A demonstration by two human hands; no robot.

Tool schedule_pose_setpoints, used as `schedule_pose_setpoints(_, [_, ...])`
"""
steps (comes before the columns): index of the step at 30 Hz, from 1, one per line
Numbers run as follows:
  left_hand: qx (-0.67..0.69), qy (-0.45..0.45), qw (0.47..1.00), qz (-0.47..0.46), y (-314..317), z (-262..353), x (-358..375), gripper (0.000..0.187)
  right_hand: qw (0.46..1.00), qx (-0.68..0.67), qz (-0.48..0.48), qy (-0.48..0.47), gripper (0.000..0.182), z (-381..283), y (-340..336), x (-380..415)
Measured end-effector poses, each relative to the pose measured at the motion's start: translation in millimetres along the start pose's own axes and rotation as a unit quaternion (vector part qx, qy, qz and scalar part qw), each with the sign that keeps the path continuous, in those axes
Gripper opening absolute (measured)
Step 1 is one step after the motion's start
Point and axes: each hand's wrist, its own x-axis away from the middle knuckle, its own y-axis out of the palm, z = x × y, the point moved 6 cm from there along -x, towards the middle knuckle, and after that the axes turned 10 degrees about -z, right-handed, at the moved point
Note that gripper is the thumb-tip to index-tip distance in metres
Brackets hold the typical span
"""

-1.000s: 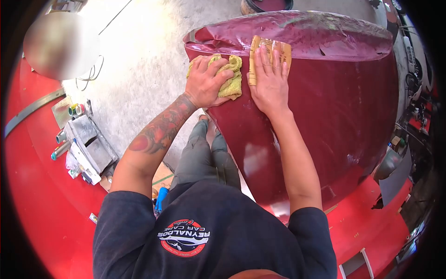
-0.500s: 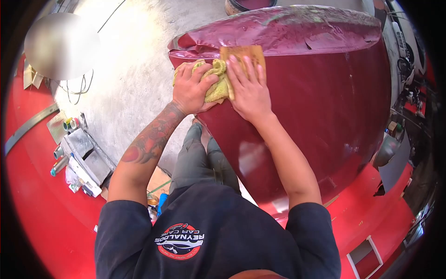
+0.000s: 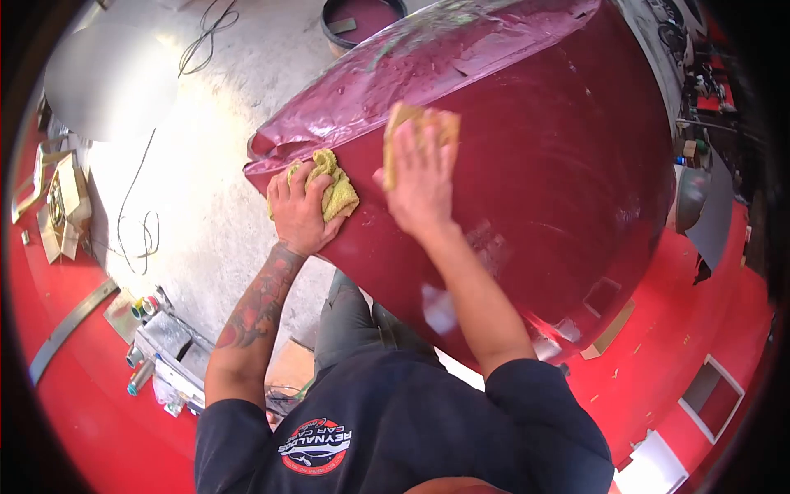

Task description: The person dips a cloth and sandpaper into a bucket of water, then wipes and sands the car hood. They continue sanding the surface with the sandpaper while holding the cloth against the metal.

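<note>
A dark red, glossy car panel [image 3: 543, 181] lies in front of me, with crinkled plastic film [image 3: 395, 86] along its far edge. Near its left corner, my left hand [image 3: 299, 210] presses a crumpled yellow towel [image 3: 340, 196] against the surface, fingers curled over it. To the right, my right hand [image 3: 420, 181] is on a folded brown sheet of sandpaper [image 3: 448, 125], slightly blurred. The fingers lie along the sheet and cover much of it; its left edge is bent up.
On the floor beyond the panel stands a dark bucket [image 3: 364, 25] of reddish liquid with a small block in it. A black cable [image 3: 148, 235] trails across the concrete at left. Tape rolls and boxes [image 3: 169, 337] are at lower left, an opened carton [image 3: 64, 210] farther back.
My right hand and the sandpaper have separated from the towel, shifting right across the panel. My left hand stays on the towel near the corner. The view has turned, bringing more of the bucket in.
</note>
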Motion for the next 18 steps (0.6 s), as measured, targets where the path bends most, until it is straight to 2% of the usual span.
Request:
schedule_pose_setpoints(2, [-0.005, 0.013, 1.0, -0.013, 3.6, 17.7, -11.6, 0.06, 0.996, -0.057, -0.005, -0.068, 0.071, -14.4, 15.4, 23.7])
schedule_pose_setpoints(5, [-0.017, 0.026, 0.999, -0.027, 11.5, 29.1, -17.1, 0.061, 0.996, -0.026, -0.003, -0.082, 0.069, 37.1, -0.5, 1.3])
schedule_pose_setpoints(9, [-0.019, 0.035, 0.999, -0.022, 8.4, 32.0, -16.5, 0.061, 0.994, -0.015, 0.046, 0.1, 0.07, 186.2, -29.6, -73.4])
schedule_pose_setpoints(11, [-0.018, 0.028, 0.999, -0.016, 8.9, 31.6, -19.3, 0.059, 0.982, -0.004, 0.052, 0.183, 0.071, 271.4, -38.6, -113.4])
schedule_pose_setpoints(12, [-0.02, 0.034, 0.999, -0.017, 9.5, 32.5, -17.9, 0.059, 0.979, -0.023, 0.035, 0.202, 0.073, 289.1, -52.3, -123.5])
schedule_pose_setpoints(14, [-0.033, 0.019, 0.999, -0.019, 11.0, 31.3, -18.4, 0.06, 0.972, -0.018, 0.05, 0.227, 0.074, 277.7, -44.9, -127.5])
schedule_pose_setpoints(17, [-0.033, 0.021, 0.999, -0.023, 14.4, 27.4, -15.8, 0.064, 0.986, -0.018, 0.09, 0.137, 0.072, 178.5, -22.3, -65.0])
schedule_pose_setpoints(18, [-0.032, 0.021, 0.999, -0.026, 15.0, 27.0, -14.8, 0.066, 0.993, -0.04, 0.032, 0.107, 0.072, 141.7, -17.8, -40.3])
